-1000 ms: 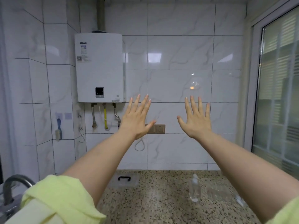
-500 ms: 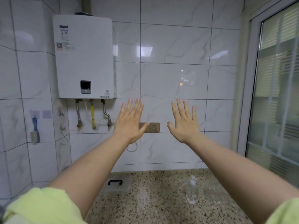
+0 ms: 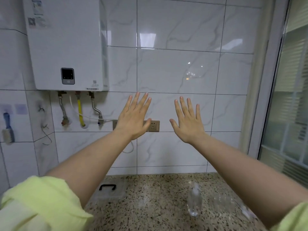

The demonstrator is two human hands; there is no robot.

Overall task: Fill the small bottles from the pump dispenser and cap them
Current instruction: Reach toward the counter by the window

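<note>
Here, tiled wall (image 3: 175, 72) filled view, white water heater (image 3: 66, 42) mounted upper left. Speckled stone counter (image 3: 150, 205) ran below. Left hand (image 3: 133, 119) and right hand (image 3: 188, 124) were raised before wall, fingers straight and spread, holding nothing. Clear container with black handle (image 3: 108, 189) sat at counter's back left. Clear pump bottle (image 3: 194, 200) stood upright on counter, below right forearm. Wall socket (image 3: 154, 126) sat between hands.

glossy marble-look wall tiles (image 3: 176, 70), speckled polished stone surface (image 3: 150, 205), clear plastic bottle (image 3: 194, 203), soft yellow cloth sleeve (image 3: 41, 202)
</note>
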